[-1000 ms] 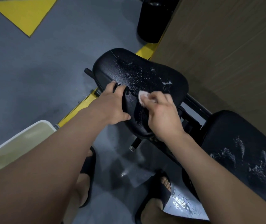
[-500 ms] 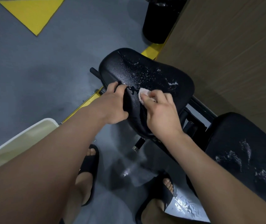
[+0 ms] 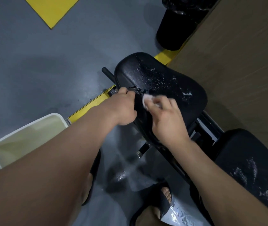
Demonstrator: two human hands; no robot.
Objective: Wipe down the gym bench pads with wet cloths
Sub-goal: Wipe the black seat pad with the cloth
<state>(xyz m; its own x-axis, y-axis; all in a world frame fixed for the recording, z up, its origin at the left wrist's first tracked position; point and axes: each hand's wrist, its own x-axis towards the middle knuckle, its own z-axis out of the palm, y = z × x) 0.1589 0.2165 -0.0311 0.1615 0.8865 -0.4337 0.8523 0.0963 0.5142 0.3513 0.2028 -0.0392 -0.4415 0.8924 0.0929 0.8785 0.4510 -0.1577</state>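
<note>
Mid-wipe on seat pad (image 3: pixel 159 88), center frame, foam-flecked. Right hand (image 3: pixel 165 116) fingers pinched round a small white cloth (image 3: pixel 147 98), pressed on pad's near-left edge. Left hand (image 3: pixel 123 106) fingers curled over the pad edge, steadying. Next, probably: sweep cloth toward upper right suds; back pad (image 3: pixel 250 160), lower right, not yet wiped.

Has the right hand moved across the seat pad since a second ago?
Yes. Against the seat pad, the right hand and cloth slid away from the white streak, toward the left hand.
</note>
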